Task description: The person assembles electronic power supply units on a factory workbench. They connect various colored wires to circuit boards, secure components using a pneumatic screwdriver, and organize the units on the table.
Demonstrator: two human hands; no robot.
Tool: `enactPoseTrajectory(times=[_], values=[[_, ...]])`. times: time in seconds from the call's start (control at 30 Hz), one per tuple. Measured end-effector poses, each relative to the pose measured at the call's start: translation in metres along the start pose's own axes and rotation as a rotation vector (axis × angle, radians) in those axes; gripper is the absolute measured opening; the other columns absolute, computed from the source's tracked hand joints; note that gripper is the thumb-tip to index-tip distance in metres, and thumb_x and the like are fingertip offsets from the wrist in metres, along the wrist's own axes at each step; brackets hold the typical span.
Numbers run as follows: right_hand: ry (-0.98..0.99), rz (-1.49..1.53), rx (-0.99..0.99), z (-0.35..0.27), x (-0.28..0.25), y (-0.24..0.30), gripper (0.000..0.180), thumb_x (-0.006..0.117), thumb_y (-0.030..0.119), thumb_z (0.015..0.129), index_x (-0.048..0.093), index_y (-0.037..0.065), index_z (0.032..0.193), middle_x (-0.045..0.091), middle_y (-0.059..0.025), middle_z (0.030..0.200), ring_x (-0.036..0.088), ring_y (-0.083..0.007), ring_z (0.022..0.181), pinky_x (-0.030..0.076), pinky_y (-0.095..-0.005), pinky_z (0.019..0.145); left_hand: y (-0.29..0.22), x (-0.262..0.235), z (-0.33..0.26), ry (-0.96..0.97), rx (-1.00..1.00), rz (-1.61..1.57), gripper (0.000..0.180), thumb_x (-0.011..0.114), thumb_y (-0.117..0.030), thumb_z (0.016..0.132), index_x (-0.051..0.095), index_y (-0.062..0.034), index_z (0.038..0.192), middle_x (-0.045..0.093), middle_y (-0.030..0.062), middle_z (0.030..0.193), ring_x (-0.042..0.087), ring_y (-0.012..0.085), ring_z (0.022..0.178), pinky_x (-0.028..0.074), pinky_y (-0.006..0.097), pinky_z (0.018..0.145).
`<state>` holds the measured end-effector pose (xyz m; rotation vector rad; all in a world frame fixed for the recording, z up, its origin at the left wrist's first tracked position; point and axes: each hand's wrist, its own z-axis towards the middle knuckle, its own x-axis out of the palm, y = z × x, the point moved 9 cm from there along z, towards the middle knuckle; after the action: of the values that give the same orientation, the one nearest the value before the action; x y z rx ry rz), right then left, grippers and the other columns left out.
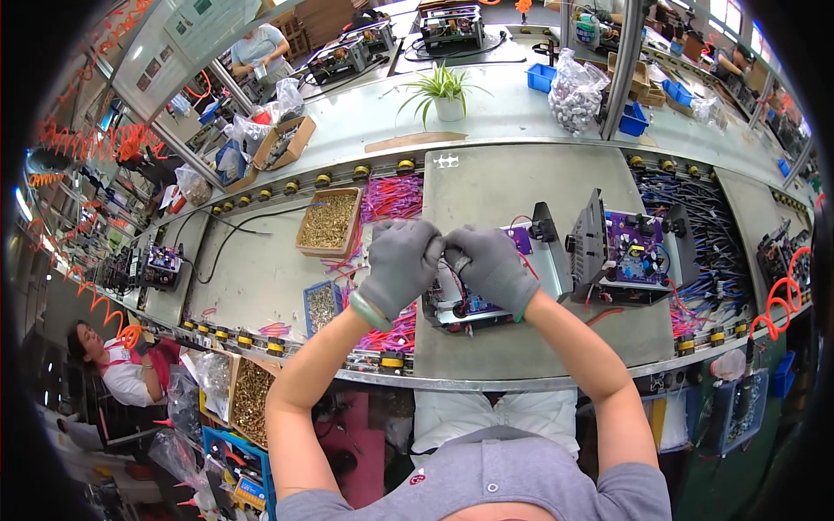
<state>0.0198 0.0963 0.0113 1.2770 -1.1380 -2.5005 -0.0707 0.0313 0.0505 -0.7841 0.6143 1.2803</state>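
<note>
While both gloved hands pinch a small wire connector (445,252) together, left hand (398,265) at nine o'clock, right hand (491,267) at three, above the open circuit-board chassis (469,304) on the worktop (486,187), a hard tug could tear its thin leads.

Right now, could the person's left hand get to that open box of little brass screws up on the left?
Probably yes. The left hand is up against the right hand over the open metal unit, both shut around something small. The box of brass screws lies just beyond, its top open, with only loose pink wires beside it.
</note>
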Motion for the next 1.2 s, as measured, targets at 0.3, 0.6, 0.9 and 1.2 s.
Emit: enactPoseTrajectory(times=[0.3,0.6,0.9,1.2], values=[[-0.124,-0.275,-0.112,0.01,-0.002,0.007,0.014,0.067,0.012,0.076,0.07,0.013,0.09,0.065,-0.0095,0.083,0.064,-0.0288,0.074,0.045,-0.0404,0.078,0.034,0.005,-0.032,-0.113,-0.361,-0.404,0.029,0.062,-0.027,0.089,0.063,-0.0047,0.107,0.067,0.0132,0.094,0.066,0.0312,0.089,0.049,0.041,0.082],[0.011,-0.561,-0.186,0.02,0.027,0.005,0.013,0.068,0.009,0.065,0.064,0.014,0.077,0.063,-0.0053,0.081,0.063,-0.0246,0.08,0.042,-0.0394,0.085,0.039,0.054,-0.071,0.417,-0.535,-0.431,0.05,0.05,-0.031,0.094,0.044,-0.0012,0.134,0.064,0.0228,0.108,0.062,0.0358,0.104,0.048,0.044,0.09],[0.171,-0.455,-0.041,0.03,0.04,-0.015,0.012,0.066,0.009,0.067,0.067,0.01,0.079,0.065,-0.0096,0.082,0.064,-0.03,0.081,0.045,-0.0413,0.081,0.029,0.051,-0.052,0.58,-0.463,-0.225,0.048,0.044,-0.038,0.095,0.043,0.0059,0.115,0.064,0.0293,0.085,0.064,0.0466,0.083,0.05,0.055,0.075],[0.169,-0.387,-0.141,-0.002,-0.014,0.013,0.033,0.064,0.015,0.082,0.062,0.007,0.114,0.068,-0.016,0.099,0.066,-0.0353,0.093,0.049,-0.044,0.086,0.119,0.049,-0.097,0.22,-0.887,-1.065,0.046,0.054,-0.04,0.095,0.06,-0.0017,0.121,0.069,0.0065,0.095,0.064,0.0153,0.089,0.051,0.031,0.08]])
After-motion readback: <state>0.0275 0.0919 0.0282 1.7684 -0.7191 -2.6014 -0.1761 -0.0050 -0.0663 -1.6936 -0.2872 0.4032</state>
